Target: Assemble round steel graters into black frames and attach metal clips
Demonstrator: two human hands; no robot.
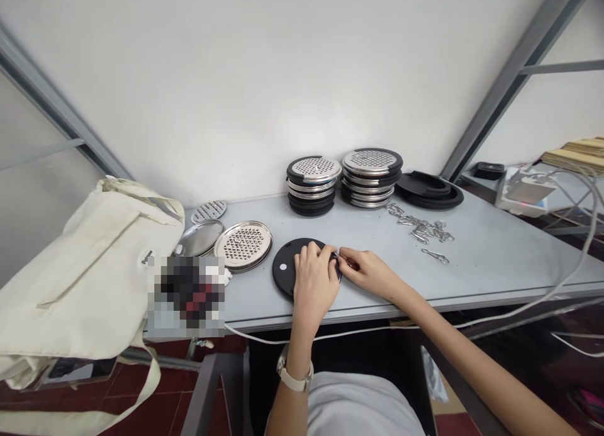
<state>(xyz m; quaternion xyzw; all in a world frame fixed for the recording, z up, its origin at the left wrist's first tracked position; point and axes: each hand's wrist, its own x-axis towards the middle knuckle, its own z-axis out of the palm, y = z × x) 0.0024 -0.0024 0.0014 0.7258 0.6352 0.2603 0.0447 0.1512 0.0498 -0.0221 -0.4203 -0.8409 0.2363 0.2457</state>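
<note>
Black disc [287,279] lies on the table [495,260] before you | your left hand [316,269] rests over it; grip unclear | your right hand [362,270] bunches at its right edge; hold hidden | step: seemingly edge work | next: likely calls for steady left-hand pressure

Pale, plain wall [264,65] behind, softly lit. Grey table [486,266] set against it. Slanting grey metal posts [512,77] left and right, each with thin crossbar [564,67]. Dark red tiled floor [170,389] below, lower left.
</note>
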